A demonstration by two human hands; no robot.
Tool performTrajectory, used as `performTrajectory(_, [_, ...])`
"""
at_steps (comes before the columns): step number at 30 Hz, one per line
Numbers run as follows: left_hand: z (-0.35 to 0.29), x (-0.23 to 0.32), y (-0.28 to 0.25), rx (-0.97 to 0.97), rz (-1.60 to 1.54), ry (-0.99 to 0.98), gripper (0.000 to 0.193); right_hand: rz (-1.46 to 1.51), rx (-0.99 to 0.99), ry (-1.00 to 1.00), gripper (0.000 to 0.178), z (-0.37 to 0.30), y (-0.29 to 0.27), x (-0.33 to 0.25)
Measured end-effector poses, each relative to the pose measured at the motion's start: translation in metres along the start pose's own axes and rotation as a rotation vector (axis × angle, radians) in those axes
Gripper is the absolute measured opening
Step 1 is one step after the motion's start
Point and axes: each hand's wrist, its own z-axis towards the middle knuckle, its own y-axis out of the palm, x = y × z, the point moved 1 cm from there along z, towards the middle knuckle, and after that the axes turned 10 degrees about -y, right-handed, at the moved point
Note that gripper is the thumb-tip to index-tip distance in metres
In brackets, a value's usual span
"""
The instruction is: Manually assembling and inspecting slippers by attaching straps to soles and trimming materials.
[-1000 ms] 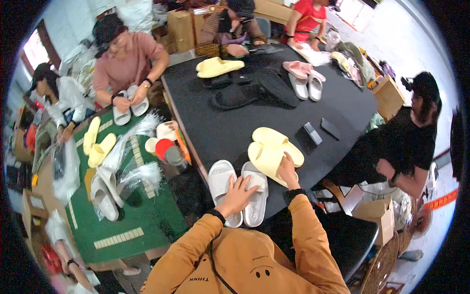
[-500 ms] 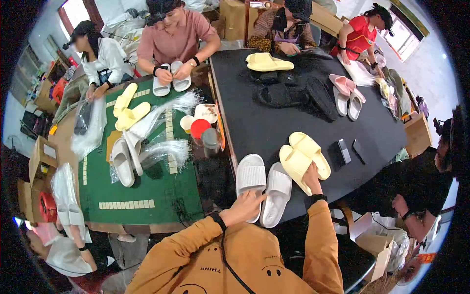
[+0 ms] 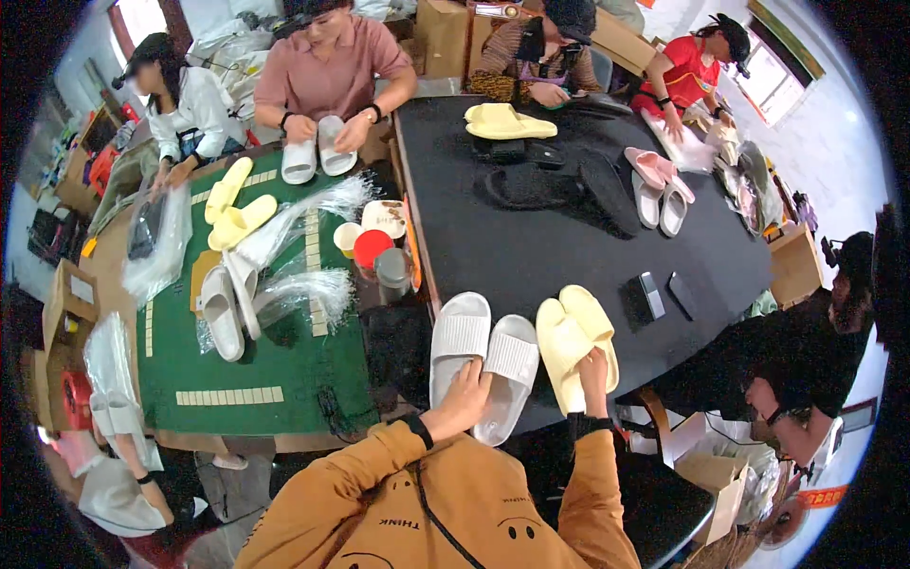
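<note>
A pair of grey slides, the left slide (image 3: 461, 318) and the right slide (image 3: 508, 365), lies at the near edge of the black table, toes pointing away from me. My left hand (image 3: 459, 403) is closed at the facing inner edges of the two, its fingertips partly hidden by the straps. Just right of them is a pair of pale yellow slides (image 3: 561, 332), one overlapping the other. My right hand (image 3: 592, 372) is closed on the yellow pair near the strap of the right one, with part of the fingers hidden inside.
Black slides (image 3: 607, 194), a yellow pair (image 3: 510, 121), pink slides (image 3: 647, 166), a small dark box (image 3: 651, 296) and a jar (image 3: 392, 270) stand farther off. On the green mat (image 3: 237, 370) lie grey slides (image 3: 223, 313) and clear bags (image 3: 313, 289). Several co-workers sit around.
The yellow slides have come nearer to me, beside the grey pair, with my right hand still on them. My left fingers have closed in between the grey slides. The whole view has shifted slightly.
</note>
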Motion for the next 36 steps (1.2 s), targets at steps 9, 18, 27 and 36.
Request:
performTrajectory(9, [-0.015, 0.016, -0.117, 0.373, -0.125, -0.051, 0.031, -0.206, -0.118, -0.048, 0.036, -0.017, 0.002, 0.004])
performTrajectory(18, [-0.095, -0.115, -0.192, 0.859, -0.024, -0.703, 0.049, -0.197, -0.103, -0.072, 0.039, -0.026, 0.006, -0.005])
performTrajectory(27, [-0.228, -0.289, -0.201, 0.771, 0.223, -1.198, 0.033, -0.156, -0.121, -0.035, 0.044, -0.022, 0.004, -0.005])
performTrajectory(36, [-0.168, -0.275, -0.206, 0.893, 0.256, -1.006, 0.055, -0.219, -0.146, 0.026, 0.043, -0.029, -0.001, -0.014])
